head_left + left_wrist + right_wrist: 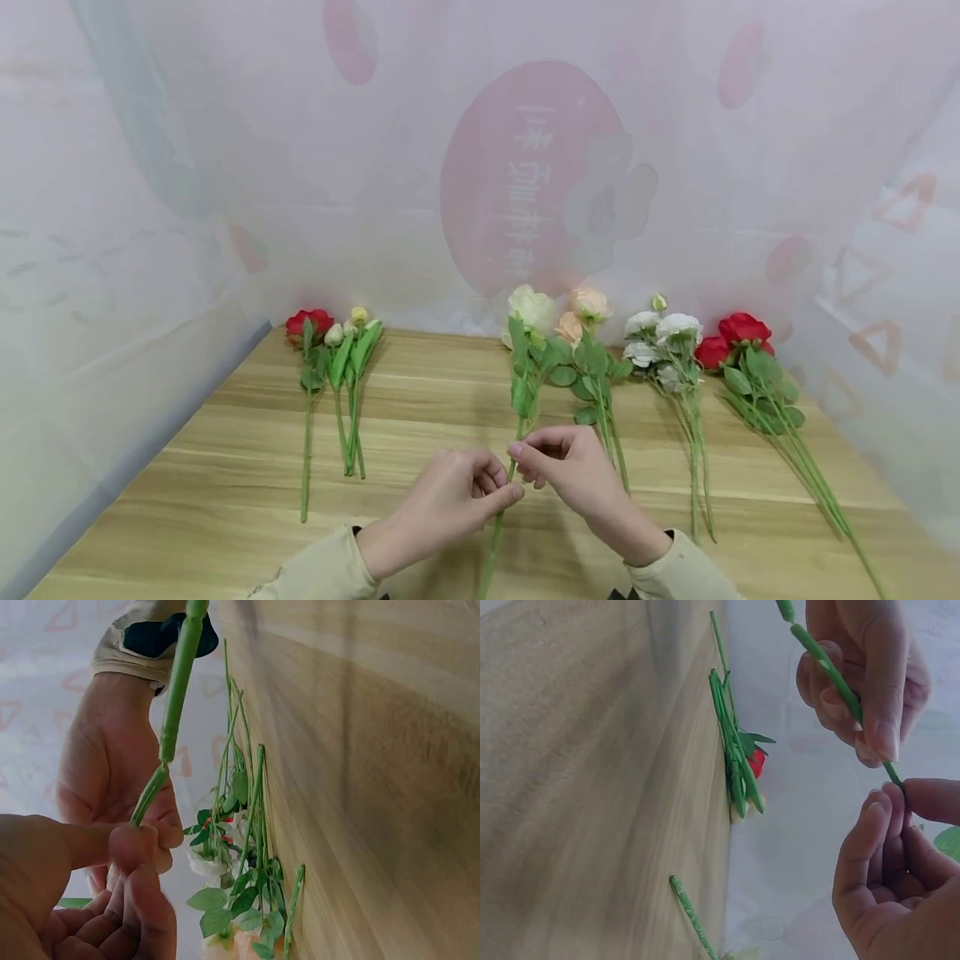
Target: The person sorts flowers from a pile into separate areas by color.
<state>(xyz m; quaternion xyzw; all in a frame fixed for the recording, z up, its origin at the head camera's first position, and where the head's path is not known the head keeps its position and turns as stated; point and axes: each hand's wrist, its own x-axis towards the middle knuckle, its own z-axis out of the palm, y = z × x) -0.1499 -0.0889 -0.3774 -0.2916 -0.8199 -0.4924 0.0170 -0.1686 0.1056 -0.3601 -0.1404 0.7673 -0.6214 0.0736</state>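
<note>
Between both hands a thin green flower stem point(180, 694) stands tilted above the table. My left hand point(453, 496) pinches it between thumb and fingers. Just higher on the stem, my right hand point(573, 467) pinches it too, thumb tip close to the left hand's. A joint with a slight bend shows in the stem below the left hand. Long green leaves point(519, 392) rise above the right hand. The held flower's bloom cannot be told apart from the cream rose point(531, 308) behind it.
On the wooden table point(225, 450) lie a red flower point(309, 323) and several tulips point(348, 358) at left. Right of the hands are peach roses point(588, 304), white flowers point(675, 329) and red flowers point(742, 329). A printed curtain point(375, 167) encloses the back and sides.
</note>
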